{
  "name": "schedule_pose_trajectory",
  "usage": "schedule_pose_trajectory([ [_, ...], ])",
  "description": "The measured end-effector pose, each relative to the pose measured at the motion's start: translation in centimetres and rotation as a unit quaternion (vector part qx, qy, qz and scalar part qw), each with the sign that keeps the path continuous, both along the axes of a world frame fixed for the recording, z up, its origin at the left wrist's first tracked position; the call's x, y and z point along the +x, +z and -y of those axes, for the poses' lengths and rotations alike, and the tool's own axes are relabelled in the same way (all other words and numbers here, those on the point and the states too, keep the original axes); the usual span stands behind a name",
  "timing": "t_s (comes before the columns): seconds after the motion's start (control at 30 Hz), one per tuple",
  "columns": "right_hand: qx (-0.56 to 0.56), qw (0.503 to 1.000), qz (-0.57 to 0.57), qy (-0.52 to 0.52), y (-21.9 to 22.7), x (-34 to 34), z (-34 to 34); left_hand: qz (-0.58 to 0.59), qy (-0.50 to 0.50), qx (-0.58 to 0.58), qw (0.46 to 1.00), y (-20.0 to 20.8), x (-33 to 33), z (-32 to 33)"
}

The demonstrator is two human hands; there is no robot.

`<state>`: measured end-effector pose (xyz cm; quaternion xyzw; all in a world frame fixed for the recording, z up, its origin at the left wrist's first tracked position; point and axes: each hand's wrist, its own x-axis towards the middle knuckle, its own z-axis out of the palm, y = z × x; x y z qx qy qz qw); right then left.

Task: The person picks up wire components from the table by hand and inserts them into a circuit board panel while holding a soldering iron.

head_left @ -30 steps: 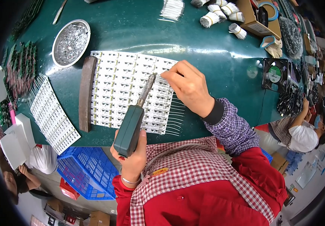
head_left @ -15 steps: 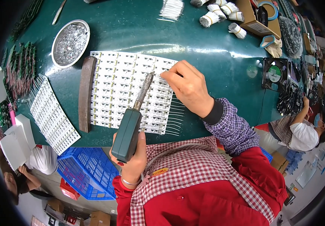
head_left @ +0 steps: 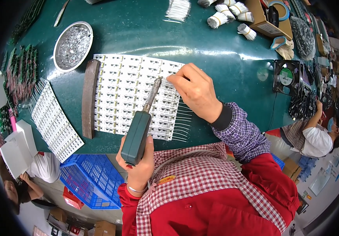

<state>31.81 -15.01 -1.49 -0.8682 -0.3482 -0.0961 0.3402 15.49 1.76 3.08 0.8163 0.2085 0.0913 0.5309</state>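
My left hand is wrapped round the dark green handle of a soldering iron. Its metal tip rests at the upper right part of a white circuit board panel, which carries rows of small components. Close beside the tip, the thumb and forefinger of my right hand are pinched on a thin wire, mostly hidden by the fingers. Below that hand, several thin white wires stick out from the panel's right edge. A dark metal bar lies along its left edge.
A second panel with wires lies to the left. Behind it stands a metal bowl of silvery scraps. Wire bundles, a cardboard box and a fan occupy the far and right side. Below the table is a blue crate.
My left hand and the soldering iron's handle have shifted slightly to the right, and the tip sits a little lower. My right hand holds almost the same place.
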Motion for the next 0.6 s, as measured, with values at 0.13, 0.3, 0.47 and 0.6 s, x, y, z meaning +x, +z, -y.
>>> schedule_pose_trajectory([
  [0.13, -0.001, 1.0, 0.0, -0.001, 0.0, 0.0, 0.1, 0.018, 0.0, 0.021, 1.0, 0.0, 0.0, 0.1],
  [0.3, -0.002, 1.0, 0.003, -0.001, 0.1, 0.0, 0.0, 0.013, 0.012, 0.045, 0.999, -0.4, -1.0, -0.1],
  [0.47, -0.004, 1.0, 0.009, -0.002, 0.1, 0.0, 0.0, 0.004, 0.038, 0.003, 0.999, -0.3, -1.1, -0.1],
  [0.6, 0.007, 1.0, 0.015, 0.002, 0.1, 0.1, 0.1, 0.031, 0.002, 0.054, 0.998, -0.9, -1.2, -0.3],
])
